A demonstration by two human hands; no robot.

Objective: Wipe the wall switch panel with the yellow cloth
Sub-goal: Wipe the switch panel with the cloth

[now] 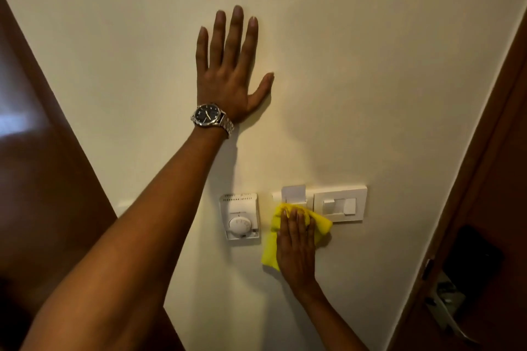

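Observation:
A white wall switch panel [340, 203] is mounted low on the cream wall, with a card slot at its left end and rocker switches at its right. My right hand [296, 245] presses the yellow cloth [271, 251] flat against the panel's left lower part, hiding that corner. My left hand [228, 74], with a metal wristwatch, lies flat and spread on the bare wall well above the panel, holding nothing.
A white thermostat with a round dial [241, 219] sits just left of the cloth. A dark wooden door [42, 179] stands at the left. At the right is a wooden door frame with a metal handle [445, 308].

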